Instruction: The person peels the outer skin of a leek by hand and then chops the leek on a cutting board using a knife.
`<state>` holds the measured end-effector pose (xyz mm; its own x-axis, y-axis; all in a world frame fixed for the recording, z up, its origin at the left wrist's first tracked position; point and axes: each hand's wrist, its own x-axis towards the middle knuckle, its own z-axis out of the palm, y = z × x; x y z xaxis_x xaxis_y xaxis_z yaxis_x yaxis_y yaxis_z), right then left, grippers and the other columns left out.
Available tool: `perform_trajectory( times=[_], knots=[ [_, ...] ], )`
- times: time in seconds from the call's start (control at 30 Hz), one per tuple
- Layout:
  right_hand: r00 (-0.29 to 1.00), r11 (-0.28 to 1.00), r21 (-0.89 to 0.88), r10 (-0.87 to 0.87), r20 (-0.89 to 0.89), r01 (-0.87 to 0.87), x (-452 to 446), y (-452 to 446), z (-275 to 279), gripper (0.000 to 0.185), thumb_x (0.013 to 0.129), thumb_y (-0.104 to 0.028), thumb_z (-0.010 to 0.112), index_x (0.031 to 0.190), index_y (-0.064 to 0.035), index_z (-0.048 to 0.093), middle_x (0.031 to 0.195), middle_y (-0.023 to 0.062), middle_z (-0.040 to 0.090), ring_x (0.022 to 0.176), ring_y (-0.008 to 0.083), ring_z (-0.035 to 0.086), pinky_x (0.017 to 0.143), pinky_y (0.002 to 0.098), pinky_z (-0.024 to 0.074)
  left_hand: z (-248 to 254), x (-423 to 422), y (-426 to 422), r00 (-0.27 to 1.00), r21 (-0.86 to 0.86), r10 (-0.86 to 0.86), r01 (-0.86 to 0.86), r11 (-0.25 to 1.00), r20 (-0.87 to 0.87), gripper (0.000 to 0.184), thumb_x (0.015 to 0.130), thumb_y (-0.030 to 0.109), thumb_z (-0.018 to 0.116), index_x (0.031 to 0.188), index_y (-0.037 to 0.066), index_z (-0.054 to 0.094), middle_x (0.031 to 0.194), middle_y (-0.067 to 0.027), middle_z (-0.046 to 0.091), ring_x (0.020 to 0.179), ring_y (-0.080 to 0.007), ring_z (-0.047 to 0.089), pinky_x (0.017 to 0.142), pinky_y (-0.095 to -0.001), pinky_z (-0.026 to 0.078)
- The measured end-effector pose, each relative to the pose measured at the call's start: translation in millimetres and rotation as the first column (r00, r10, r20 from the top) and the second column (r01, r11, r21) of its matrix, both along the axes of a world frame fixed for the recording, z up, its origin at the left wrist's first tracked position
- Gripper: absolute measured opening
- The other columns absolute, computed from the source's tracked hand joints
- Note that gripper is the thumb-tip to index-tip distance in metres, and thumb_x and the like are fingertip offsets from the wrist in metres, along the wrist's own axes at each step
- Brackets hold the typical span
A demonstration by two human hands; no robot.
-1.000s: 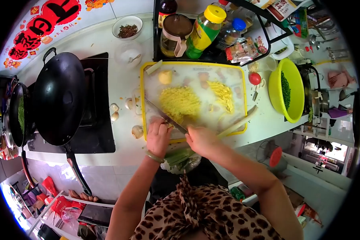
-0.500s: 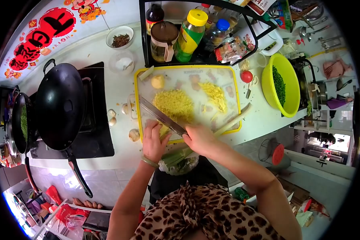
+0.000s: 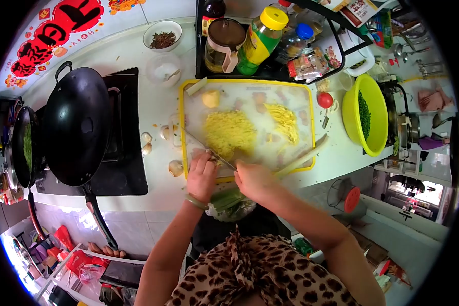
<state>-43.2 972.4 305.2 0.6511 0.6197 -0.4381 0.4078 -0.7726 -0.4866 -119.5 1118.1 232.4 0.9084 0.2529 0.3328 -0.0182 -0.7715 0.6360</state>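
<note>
- Knife (image 3: 210,148) in use at a kitchen counter, its blade seen nearly edge-on, slanting across the near left part of a yellow-rimmed cutting board (image 3: 270,90).
- Right hand (image 3: 255,179) is closed firmly around the knife's handle, above the board's near edge.
- Left hand (image 3: 202,176) rests at the board's near left corner with fingers bent and bunched, tips close by the blade; a little yellow food shows beside them, but whether it is gripped cannot be told.
- Finely chopped yellow pieces (image 3: 229,131) lie spread over the middle of the board, just beyond the blade, with a smaller yellow heap (image 3: 283,122) to their right.
- Rounded yellow chunk (image 3: 210,98) sits near the board's far left corner.
- Long pale stalk (image 3: 303,157) lies aslant over the board's near right corner.
- Black wok (image 3: 76,127) stands on the stove at left, well apart from the hands.
- Lime-green bowl (image 3: 381,140) of chopped greens (image 3: 364,115) stands at right, near a round red fruit (image 3: 325,100).
</note>
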Motion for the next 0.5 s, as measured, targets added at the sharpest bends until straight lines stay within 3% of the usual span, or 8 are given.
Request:
perform_trajectory(
  times=[0.17,0.27,0.5],
  knots=[
    [0.986,0.988,0.04,-0.154,0.064,0.152,-1,9,-11,0.016,0.086,-0.018,0.051,0.084,-0.0013,0.05,0.068,0.0202,0.06,0.066,0.0395,0.059,0.06,0.049,0.0461,2,1,-1,1.0,-0.044,-0.008,0.009,0.999,0.022,0.021,0.067,0.0,0.069,0.084,0.003,0.057,0.101,-0.0135,0.057,0.093,-0.0341,0.055,0.08,-0.0396,0.047],
    [0.992,0.985,0.119,-0.123,-0.015,0.124,13,2,-5,0.017,0.086,-0.018,0.051,0.084,-0.0014,0.05,0.07,0.0191,0.06,0.067,0.0394,0.059,0.061,0.049,0.046,-2,2,-1,0.999,-0.018,0.001,-0.001,1.0,0.046,0.021,0.067,-0.001,0.069,0.084,0.002,0.057,0.101,-0.0139,0.057,0.093,-0.0341,0.055,0.08,-0.0399,0.047],
    [1.0,1.0,0.009,0.016,-0.019,-0.015,15,-11,23,0.021,0.086,-0.02,0.054,0.082,0.0009,0.051,0.07,0.0203,0.058,0.067,0.0404,0.058,0.062,0.0486,0.0452,4,-1,-3,0.999,-0.078,0.038,-0.038,0.996,0.004,0.022,0.068,0.0,0.069,0.085,0.001,0.057,0.102,-0.0141,0.057,0.094,-0.0337,0.054,0.08,-0.0399,0.046]
  ],
)
